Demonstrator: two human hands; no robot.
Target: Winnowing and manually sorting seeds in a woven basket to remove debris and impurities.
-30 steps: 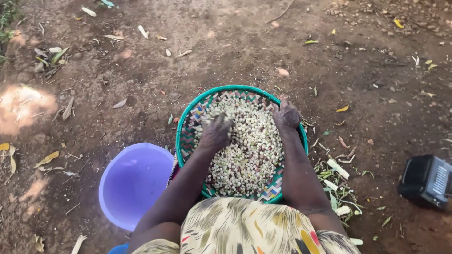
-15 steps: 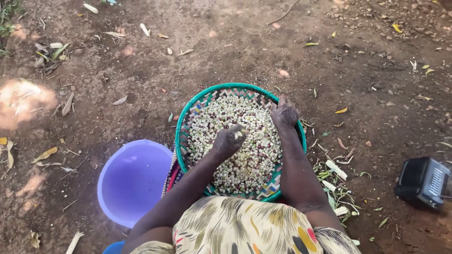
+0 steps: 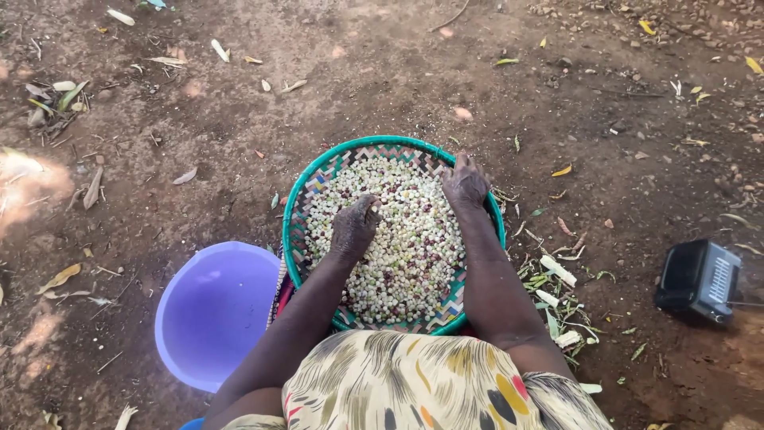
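Hands (image 3: pixel 356 228) mid-basket (image 3: pixel 314 179), bucket (image 3: pixel 211 310) touching rim

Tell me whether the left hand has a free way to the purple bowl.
Probably yes. The left hand rests on the grains in the basket, and the purple bowl sits open just beside the basket on that side, with nothing lying between them.

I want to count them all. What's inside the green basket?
The basket holds a heap of pale and dark beans. The left hand and right hand rest on them. The beans cover the basket's bottom, so it cannot be seen.
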